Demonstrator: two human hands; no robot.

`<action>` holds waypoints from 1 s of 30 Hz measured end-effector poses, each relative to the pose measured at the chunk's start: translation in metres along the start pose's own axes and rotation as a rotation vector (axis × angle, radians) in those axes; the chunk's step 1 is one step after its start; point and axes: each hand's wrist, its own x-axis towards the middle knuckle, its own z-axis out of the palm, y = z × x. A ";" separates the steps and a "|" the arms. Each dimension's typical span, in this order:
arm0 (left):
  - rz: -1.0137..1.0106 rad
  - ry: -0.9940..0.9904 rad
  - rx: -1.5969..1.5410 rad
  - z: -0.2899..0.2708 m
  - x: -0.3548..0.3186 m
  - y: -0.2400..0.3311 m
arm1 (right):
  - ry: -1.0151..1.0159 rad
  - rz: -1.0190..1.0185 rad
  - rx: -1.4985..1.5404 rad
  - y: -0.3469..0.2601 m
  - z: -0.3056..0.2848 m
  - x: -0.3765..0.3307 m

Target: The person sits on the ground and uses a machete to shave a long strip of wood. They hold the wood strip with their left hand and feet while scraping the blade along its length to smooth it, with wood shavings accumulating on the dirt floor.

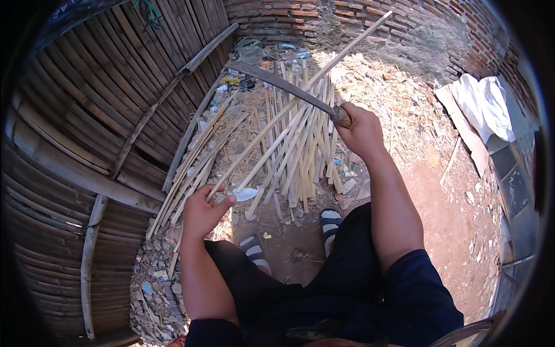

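My left hand (203, 211) grips the near end of a long pale bamboo strip (300, 102) that slants up and away toward the brick wall. My right hand (361, 130) is closed on the wooden handle of a long curved blade (281, 84). The blade lies across the strip about halfway along it, its tip pointing left. Below both hands a pile of split bamboo strips (300, 162) lies on the ground in front of my feet, which are in striped sandals (330, 221).
A woven bamboo fence (98, 121) fills the left side. A brick wall (358, 23) runs along the back. Rubble and litter lie at the fence's foot. A white cloth (484, 104) lies over a board at right, next to grey tiles. Bare reddish earth spreads to the right.
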 end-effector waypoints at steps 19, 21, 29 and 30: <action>0.011 0.049 0.023 0.002 0.005 -0.007 | -0.037 0.141 0.126 0.014 0.006 0.003; 0.041 0.053 -0.015 0.007 0.006 -0.006 | -0.107 -0.034 0.078 -0.005 0.010 -0.005; 0.002 -0.019 0.056 -0.003 0.002 -0.004 | -0.205 -0.432 0.008 -0.036 0.027 -0.007; -0.028 -0.010 0.034 -0.005 -0.001 -0.001 | -0.157 -0.299 0.038 -0.022 0.027 -0.001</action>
